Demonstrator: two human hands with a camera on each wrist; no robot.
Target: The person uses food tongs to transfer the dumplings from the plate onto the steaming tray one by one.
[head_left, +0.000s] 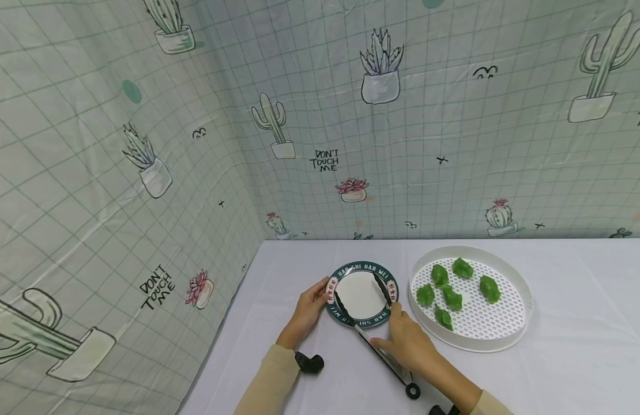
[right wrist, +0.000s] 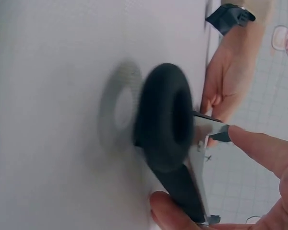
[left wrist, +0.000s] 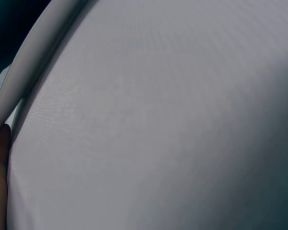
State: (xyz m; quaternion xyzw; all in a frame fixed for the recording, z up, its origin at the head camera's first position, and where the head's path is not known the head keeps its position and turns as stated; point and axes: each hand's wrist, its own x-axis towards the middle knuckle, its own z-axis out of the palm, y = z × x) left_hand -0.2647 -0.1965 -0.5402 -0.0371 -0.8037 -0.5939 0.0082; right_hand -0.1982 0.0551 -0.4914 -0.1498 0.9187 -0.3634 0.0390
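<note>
A round plate with a white middle and a dark green lettered rim is near the table's left side. My left hand holds its left edge; in the left wrist view a fingertip meets the pale plate edge. My right hand grips metal tongs around their arms. Their two black tips are spread apart over the plate, one toward each side. The tongs' black end ring points back toward the wearer, close over the tablecloth in the right wrist view.
To the right of the plate stands a round white tray with a perforated bottom, bearing several crumpled green pieces. A white cloth covers the table. Cactus-printed sheets hang behind and at the left.
</note>
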